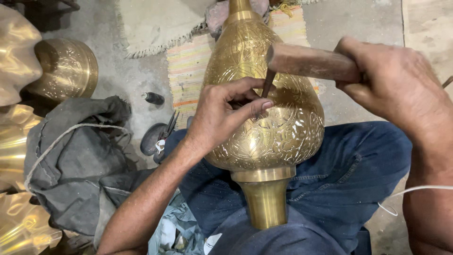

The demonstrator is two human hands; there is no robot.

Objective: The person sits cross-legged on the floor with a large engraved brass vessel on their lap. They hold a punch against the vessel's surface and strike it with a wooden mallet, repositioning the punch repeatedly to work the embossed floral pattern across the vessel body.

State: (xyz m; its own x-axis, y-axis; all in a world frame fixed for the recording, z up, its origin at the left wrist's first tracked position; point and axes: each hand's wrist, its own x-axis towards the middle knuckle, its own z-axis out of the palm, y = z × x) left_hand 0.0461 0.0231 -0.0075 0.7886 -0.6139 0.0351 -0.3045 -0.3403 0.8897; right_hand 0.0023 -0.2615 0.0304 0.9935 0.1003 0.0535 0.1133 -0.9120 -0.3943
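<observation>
Left hand (222, 115): fingers pinched shut around a thin chisel (268, 82), tip set on the vase. Right hand (391, 80): fist closed on a wooden hammer (311, 61), its head touching the chisel top. Brass vase (264, 123): engraved, lying across the lap in blue jeans (349, 174). Left: grey cloth (75, 160), brass bowl (66, 68), pliers (167, 130), probably, on the floor (120, 71). Behind: striped mat (188, 66).

I sit on the bare concrete floor (118, 71) of a metal engraving workshop. Under my fingers (257, 106) lies an engraved brass vase (278, 127); left of them sit another brass vessel (66, 68), shiny brass sheets (14, 52), pliers (167, 130) and a grey cloth (75, 160).
</observation>
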